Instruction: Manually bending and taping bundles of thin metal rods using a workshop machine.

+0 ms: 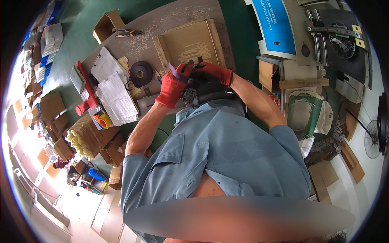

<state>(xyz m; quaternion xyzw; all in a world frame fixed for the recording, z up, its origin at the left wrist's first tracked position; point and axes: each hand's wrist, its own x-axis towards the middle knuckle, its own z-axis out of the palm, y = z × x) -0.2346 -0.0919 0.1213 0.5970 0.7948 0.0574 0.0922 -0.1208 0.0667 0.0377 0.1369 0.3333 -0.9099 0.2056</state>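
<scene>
- Currently I see both hands, in red gloves with dark fingertips, together over the near edge of a worn brown table (184, 10).
- The left hand (175, 84) has its fingers curled in, with a purple strip (177, 73) lying at them; I cannot tell whether they pinch it.
- The right hand (214, 73) reaches in from the right, its bent fingertips close by the left hand's; I cannot tell whether they are clamped on anything, since the glove hides the inner side.
- Just on the near side of the hands I make out a grey-black clump (189, 97), too dark to tell in detail.
- Beyond the hands, a shallow brown tray (163, 50) with raised sides lies on the table.
- To the left of the left hand I see a black roll (141, 74), then loose papers (116, 97) and a clipboard (105, 65).
- Far left on the table sit pliers (129, 33), near an open cardboard box (108, 26).
- Far right stands a blue-fronted machine (273, 30).
</scene>
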